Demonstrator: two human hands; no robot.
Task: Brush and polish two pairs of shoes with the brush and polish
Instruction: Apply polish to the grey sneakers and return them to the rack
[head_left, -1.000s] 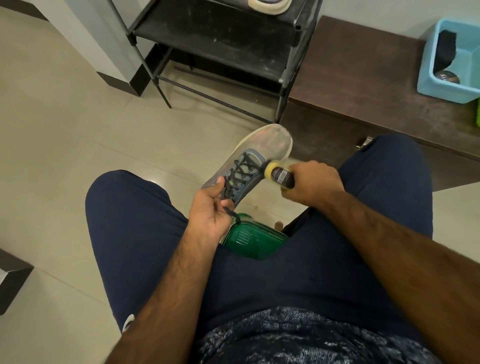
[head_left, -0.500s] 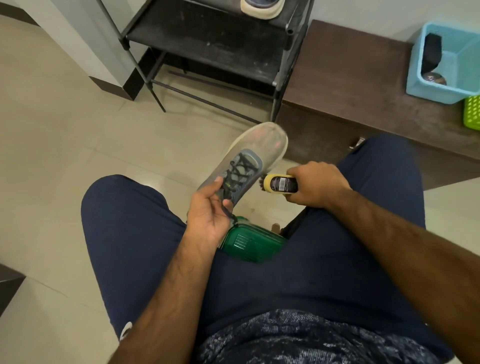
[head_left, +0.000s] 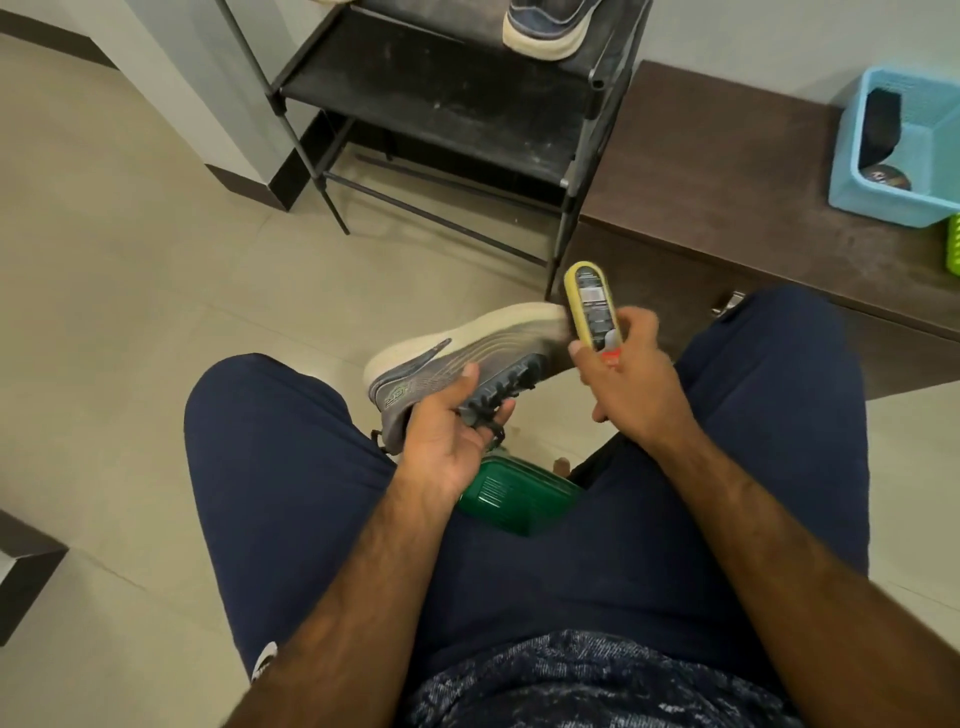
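A grey sneaker (head_left: 467, 353) with a pale sole lies on its side above my knees, toe pointing right. My left hand (head_left: 447, 431) grips it at the laces and tongue. My right hand (head_left: 623, 384) holds a yellow-backed shoe brush (head_left: 592, 301) upright, its bristle side against the sneaker's toe. Another dark blue shoe (head_left: 545, 26) with a cream sole stands on the black rack (head_left: 431, 98). A round polish tin (head_left: 883, 179) lies in the blue basket (head_left: 852, 156) on the right.
A green plastic stool (head_left: 509, 499) shows between my legs. A brown low bench (head_left: 727, 171) runs along the right, with a green basket edge (head_left: 953, 244) beside the blue one. Beige floor tiles (head_left: 130, 260) stretch to the left. A dark block (head_left: 21, 566) sits at the left edge.
My left hand has turned the sneaker from toe-away to lying sideways. My right hand has raised the brush from beside the laces and stood it upright at the toe.
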